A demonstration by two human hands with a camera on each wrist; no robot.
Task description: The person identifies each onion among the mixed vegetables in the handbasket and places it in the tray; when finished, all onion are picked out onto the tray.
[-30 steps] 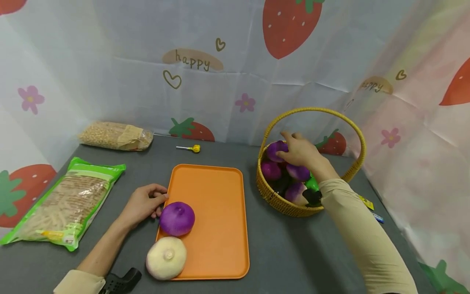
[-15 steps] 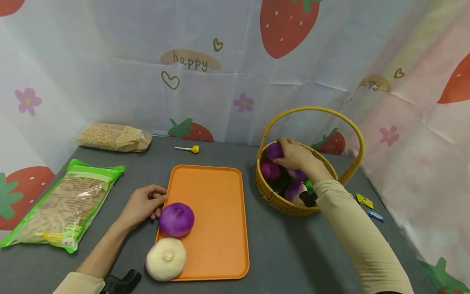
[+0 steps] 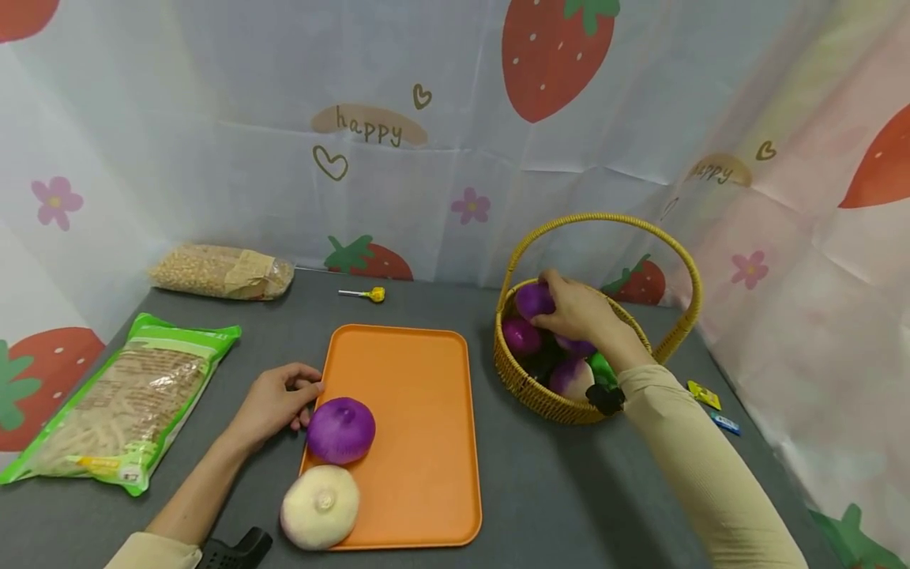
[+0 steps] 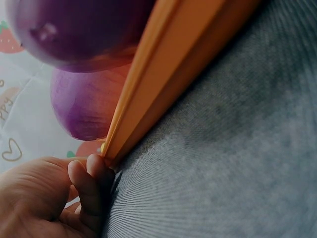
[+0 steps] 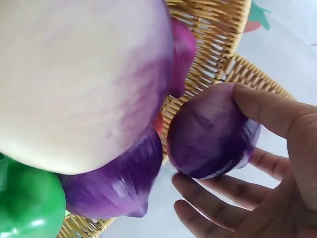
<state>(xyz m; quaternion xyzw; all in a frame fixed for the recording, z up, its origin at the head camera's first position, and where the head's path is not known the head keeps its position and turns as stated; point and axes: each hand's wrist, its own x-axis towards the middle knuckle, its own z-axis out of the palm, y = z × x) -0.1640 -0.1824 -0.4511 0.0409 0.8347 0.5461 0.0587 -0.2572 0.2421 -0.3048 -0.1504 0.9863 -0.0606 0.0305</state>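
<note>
My right hand (image 3: 579,312) reaches into the yellow wicker basket (image 3: 529,387). In the right wrist view its thumb and fingers grip a purple onion (image 5: 213,131) from opposite sides, near the basket's wall. Below it in the basket lie a white-and-purple turnip (image 5: 74,74), another purple onion (image 5: 119,181) and a green pepper-like vegetable (image 5: 29,198). At the left rim of the orange tray (image 3: 412,411), my left hand (image 3: 277,399) has its thumb and curled fingers on the edge. Close beside it, a large purple onion (image 3: 341,431) and a pale turnip (image 3: 320,507) rest on the tray's left side.
Left of the tray lies a green-edged food bag (image 3: 135,403). Behind it is a clear bag of kernels (image 3: 213,271). A yellow lollipop (image 3: 375,294) lies behind the tray. Small yellow (image 3: 704,394) and blue packets (image 3: 725,423) lie right of the basket, whose handle arches high.
My right hand has moved slightly down and closed its fingers round the purple onion at the basket's back left. The left hand has stayed at the tray's rim.
</note>
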